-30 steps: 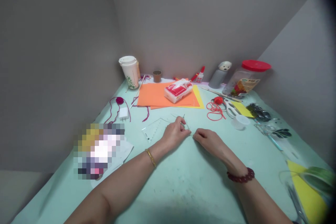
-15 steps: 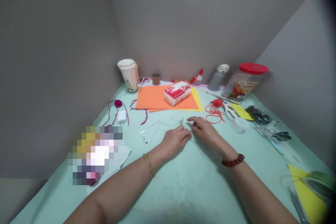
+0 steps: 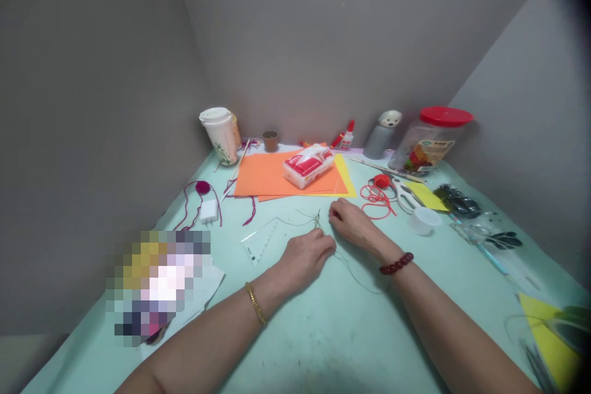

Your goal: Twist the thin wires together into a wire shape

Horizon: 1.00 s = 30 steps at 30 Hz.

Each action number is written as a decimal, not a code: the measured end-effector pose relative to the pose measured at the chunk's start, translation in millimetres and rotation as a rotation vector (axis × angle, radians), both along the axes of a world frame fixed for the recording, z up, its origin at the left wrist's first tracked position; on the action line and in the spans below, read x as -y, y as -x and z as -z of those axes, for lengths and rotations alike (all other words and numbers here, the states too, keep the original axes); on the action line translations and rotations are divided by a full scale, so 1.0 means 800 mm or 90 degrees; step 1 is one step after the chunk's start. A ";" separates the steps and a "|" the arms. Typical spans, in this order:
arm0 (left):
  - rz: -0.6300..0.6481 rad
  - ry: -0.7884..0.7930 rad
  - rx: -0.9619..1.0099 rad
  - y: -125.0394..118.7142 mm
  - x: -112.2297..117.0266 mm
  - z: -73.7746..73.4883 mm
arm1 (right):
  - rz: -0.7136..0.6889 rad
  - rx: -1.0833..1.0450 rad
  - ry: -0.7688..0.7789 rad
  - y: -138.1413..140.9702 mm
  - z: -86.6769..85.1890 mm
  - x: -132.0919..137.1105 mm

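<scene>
My left hand (image 3: pixel 305 258), with a gold bracelet (image 3: pixel 255 303) at the wrist, rests low over the table with its fingers closed on a thin greenish cord (image 3: pixel 351 272). A small knotted tangle of the cord (image 3: pixel 317 221) sticks out beyond the fingertips, its fine ends spreading over the surface. Just right of the tangle, my right hand (image 3: pixel 351 221) has its fingers curled together; whatever is pinched there is too small to make out. A clear set square (image 3: pixel 259 240) lies left of my left hand.
Orange paper (image 3: pixel 258 173) lies behind, bearing a tissue pack (image 3: pixel 308 165). Red cord (image 3: pixel 376 200), white-handled scissors (image 3: pixel 406 196), a small clear cup (image 3: pixel 425 220) and a red-lidded jar (image 3: pixel 422 141) stand or lie right. A white tumbler (image 3: pixel 221 138) and charger (image 3: pixel 209 211) are left.
My right hand's fingers, earlier extended toward the tangle, have curled closed slightly higher up. My left hand keeps its grip on the cord. The view has shifted slightly.
</scene>
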<state>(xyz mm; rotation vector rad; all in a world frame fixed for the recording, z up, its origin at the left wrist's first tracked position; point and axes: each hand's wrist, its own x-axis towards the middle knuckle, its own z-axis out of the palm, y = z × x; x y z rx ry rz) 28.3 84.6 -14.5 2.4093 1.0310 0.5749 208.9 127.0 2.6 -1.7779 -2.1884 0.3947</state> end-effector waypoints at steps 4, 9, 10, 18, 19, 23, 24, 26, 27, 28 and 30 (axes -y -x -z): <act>-0.024 0.006 0.005 -0.002 0.011 0.000 | 0.038 0.012 -0.022 0.001 -0.002 0.001; -0.071 0.009 0.010 -0.003 0.029 -0.004 | 0.061 -0.094 -0.030 -0.005 -0.006 0.008; -0.067 0.012 0.011 -0.003 0.030 -0.005 | 0.075 -0.129 -0.010 -0.005 -0.006 0.009; -0.046 0.009 -0.003 -0.001 0.030 -0.007 | 0.170 -0.240 0.114 0.001 0.002 0.004; -0.047 0.008 -0.005 -0.001 0.030 -0.007 | 0.164 -0.194 0.065 0.002 0.002 0.002; -0.058 0.008 -0.016 0.000 0.031 -0.007 | 0.163 -0.037 -0.009 0.006 -0.002 -0.001; -0.061 0.007 -0.022 0.000 0.031 -0.007 | 0.177 -0.010 -0.007 0.007 -0.003 -0.001; -0.064 0.006 -0.030 0.001 0.033 -0.006 | 0.204 0.034 -0.007 0.009 -0.007 -0.001; -0.065 0.005 -0.031 0.002 0.034 -0.006 | 0.214 0.052 -0.007 0.009 -0.008 0.000; -0.066 0.005 -0.030 0.002 0.035 -0.005 | 0.219 0.069 -0.003 0.010 -0.010 0.000; -0.071 0.002 -0.022 0.004 0.037 -0.004 | 0.215 0.092 0.014 0.011 -0.012 0.001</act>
